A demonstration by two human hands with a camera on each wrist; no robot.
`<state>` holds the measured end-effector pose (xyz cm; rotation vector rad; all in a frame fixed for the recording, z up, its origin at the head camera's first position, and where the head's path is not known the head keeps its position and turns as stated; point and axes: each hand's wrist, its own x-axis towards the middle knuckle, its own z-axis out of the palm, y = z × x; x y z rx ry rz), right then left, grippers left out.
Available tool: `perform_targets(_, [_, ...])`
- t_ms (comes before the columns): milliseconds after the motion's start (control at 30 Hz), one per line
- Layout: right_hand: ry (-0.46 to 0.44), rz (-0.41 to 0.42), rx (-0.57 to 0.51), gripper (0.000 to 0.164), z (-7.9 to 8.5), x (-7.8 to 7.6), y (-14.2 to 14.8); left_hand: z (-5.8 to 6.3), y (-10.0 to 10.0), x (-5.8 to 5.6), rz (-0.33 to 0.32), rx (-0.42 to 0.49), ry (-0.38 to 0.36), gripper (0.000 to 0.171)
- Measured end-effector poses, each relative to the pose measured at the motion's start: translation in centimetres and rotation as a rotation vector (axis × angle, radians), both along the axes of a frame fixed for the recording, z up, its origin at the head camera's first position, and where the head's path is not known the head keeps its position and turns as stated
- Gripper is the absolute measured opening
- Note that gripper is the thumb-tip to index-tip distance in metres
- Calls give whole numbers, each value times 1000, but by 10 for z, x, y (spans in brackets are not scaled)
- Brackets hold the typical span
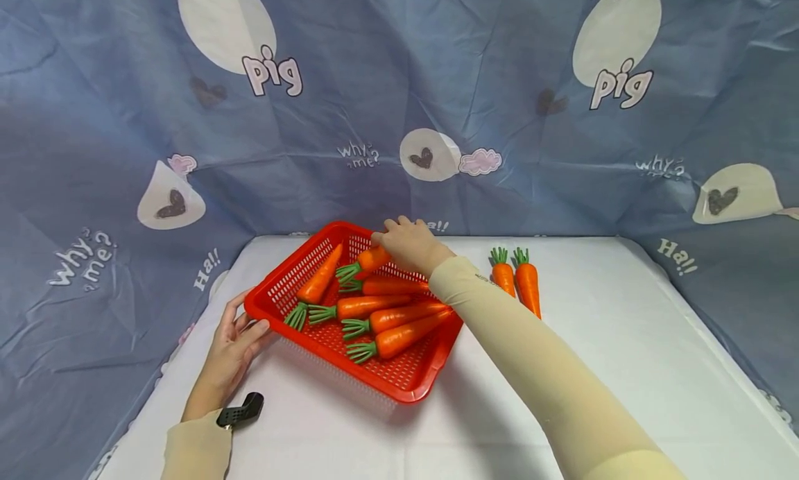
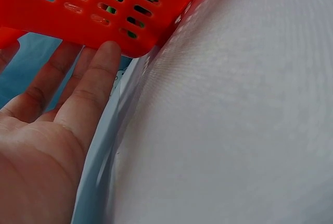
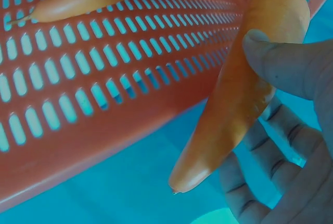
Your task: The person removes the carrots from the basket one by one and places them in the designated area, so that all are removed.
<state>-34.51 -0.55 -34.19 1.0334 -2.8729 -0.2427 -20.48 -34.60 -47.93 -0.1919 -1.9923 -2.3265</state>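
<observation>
A red plastic basket (image 1: pixel 419 390) with slotted walls stands at an angle on the white table. Several orange carrots (image 1: pixel 399 338) with green stems lie in it. My left hand (image 1: pixel 227 348) grips its left corner, the thumb on the near side and the other fingers round the left side; the left wrist view shows these fingers (image 2: pixel 86 101) at the basket's lower edge. Over the far right rim, my right hand (image 1: pixel 408 244) holds a carrot (image 1: pixel 372 259), stem end toward the basket's inside. In the right wrist view the thumb (image 3: pixel 281 60) lies across this carrot (image 3: pixel 223 109).
Two more carrots (image 1: pixel 527 286) lie side by side on the table to the right, partly covered by my right sleeve (image 1: pixel 537 369). The white tabletop (image 1: pixel 630 341) reaches back to a blue printed cloth (image 1: pixel 518 195) hanging behind and along the sides.
</observation>
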Motion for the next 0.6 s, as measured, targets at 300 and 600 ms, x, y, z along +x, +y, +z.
perform_targets(300, [-26,-21,-87,42,-1,-6,18,-1,1,1,8,-9,-7,64])
perform_targets(600, [-54,-41,-152,42,1,-6,32,0,1,1,13,-8,-11,64])
